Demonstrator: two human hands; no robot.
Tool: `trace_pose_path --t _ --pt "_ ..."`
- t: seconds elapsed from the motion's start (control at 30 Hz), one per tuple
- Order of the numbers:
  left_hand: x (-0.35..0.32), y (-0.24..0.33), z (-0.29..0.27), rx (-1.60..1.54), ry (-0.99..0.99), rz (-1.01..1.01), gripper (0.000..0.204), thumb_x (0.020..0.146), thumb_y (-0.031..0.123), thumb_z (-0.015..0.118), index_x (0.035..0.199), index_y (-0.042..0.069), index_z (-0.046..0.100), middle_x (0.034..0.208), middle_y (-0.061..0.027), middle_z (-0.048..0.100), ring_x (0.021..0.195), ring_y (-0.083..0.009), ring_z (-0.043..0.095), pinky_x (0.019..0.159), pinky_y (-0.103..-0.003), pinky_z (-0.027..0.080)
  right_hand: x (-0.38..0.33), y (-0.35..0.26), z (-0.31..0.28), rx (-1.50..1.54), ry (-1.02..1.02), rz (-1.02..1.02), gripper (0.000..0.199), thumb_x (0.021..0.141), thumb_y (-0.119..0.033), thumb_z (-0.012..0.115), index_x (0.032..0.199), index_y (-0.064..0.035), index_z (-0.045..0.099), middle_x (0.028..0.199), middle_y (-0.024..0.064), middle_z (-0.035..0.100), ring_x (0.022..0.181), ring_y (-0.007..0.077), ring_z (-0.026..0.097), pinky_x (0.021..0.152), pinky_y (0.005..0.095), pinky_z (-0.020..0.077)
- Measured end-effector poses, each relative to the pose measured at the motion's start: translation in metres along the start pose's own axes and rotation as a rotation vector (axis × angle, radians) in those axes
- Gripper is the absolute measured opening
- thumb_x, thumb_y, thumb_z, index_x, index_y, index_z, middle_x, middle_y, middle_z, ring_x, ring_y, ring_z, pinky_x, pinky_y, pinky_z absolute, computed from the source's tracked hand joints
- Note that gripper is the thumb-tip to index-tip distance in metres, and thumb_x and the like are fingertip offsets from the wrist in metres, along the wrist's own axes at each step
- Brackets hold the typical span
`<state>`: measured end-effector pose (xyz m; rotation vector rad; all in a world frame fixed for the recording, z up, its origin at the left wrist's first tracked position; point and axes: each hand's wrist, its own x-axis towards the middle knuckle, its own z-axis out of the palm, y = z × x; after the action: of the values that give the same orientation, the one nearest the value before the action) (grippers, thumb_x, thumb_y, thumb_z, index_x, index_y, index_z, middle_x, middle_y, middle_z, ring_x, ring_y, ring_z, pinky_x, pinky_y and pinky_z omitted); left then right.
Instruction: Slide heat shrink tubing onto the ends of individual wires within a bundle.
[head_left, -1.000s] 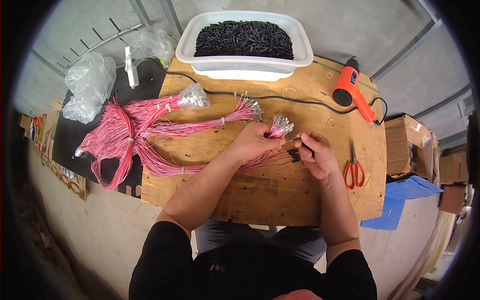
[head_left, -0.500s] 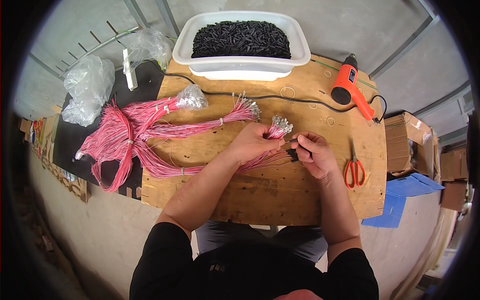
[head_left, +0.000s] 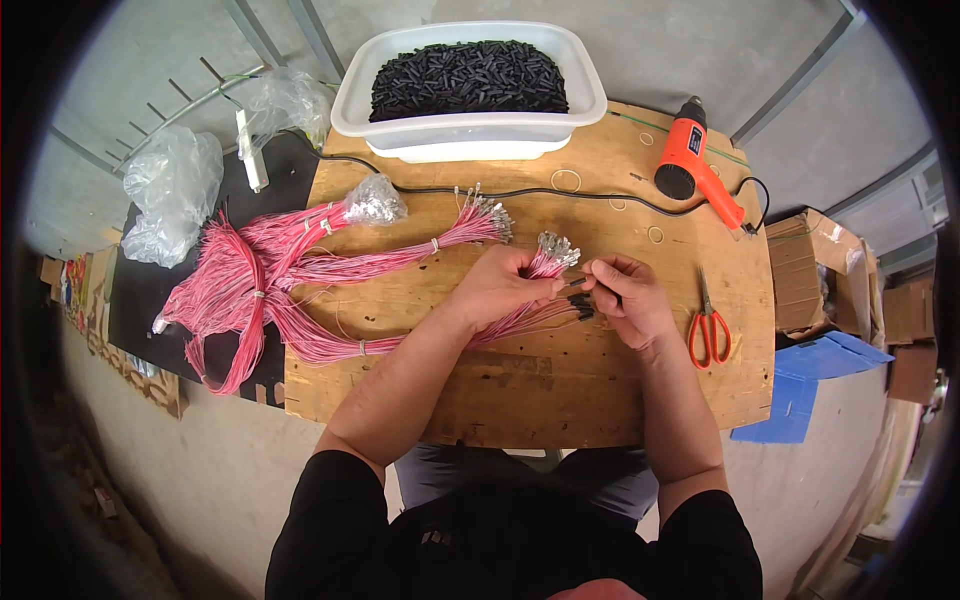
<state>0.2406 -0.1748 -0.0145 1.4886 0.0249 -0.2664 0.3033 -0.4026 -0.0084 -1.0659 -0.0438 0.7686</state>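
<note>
While the left hand [head_left: 505,285] grips a pink wire bundle [head_left: 545,262], the right hand [head_left: 625,295] pinches small black sleeves [head_left: 580,297].

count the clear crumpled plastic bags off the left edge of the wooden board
2. One clear crumpled plastic bag lies far left on the black mat; the other sits higher, near the white tub's left end. More may be hidden beyond the picture's rim.

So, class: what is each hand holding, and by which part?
The left hand grips a bundle of pink wires just below its metal-tipped ends. The right hand pinches a small black tube at a wire end; the exact grip is hidden.
</note>
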Motion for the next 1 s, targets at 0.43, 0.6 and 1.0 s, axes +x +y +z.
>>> trace_pose_path --t 0.43,0.6,1.0 --pt "0.001 0.003 0.002 0.234 0.032 0.075 0.025 0.084 0.018 0.081 0.098 -0.001 0.073 0.085 -0.0038 0.072 0.077 -0.0078 0.061 0.071 -0.028 0.051 -0.004 0.003 0.006 -0.218 0.073 -0.131 0.015 0.09 -0.004 0.074 0.102 0.0017 0.07 0.083 0.0048 0.069 0.058 0.0037 0.046 0.051 0.0191 0.0324" --pt "-0.002 0.007 0.002 0.257 0.026 0.06 0.024 0.082 0.017 0.082 0.096 -0.001 0.073 0.084 -0.0042 0.072 0.076 -0.0084 0.061 0.07 -0.028 0.051 -0.006 0.004 0.016 -0.239 0.056 -0.123 0.013 0.09 -0.005 0.074 0.1 0.0012 0.07 0.08 0.0025 0.067 0.059 0.0036 0.045 0.052 0.0194 0.0318" --pt "0.0 -0.002 0.005 0.191 0.064 0.058 0.024 0.084 0.019 0.081 0.095 -0.001 0.075 0.08 -0.0038 0.072 0.073 -0.0063 0.059 0.068 -0.027 0.051 -0.004 0.011 0.015 -0.247 0.105 -0.138 0.012 0.091 -0.009 0.076 0.094 0.0012 0.071 0.073 0.0017 0.064 0.055 0.0032 0.046 0.049 0.0197 0.0319"
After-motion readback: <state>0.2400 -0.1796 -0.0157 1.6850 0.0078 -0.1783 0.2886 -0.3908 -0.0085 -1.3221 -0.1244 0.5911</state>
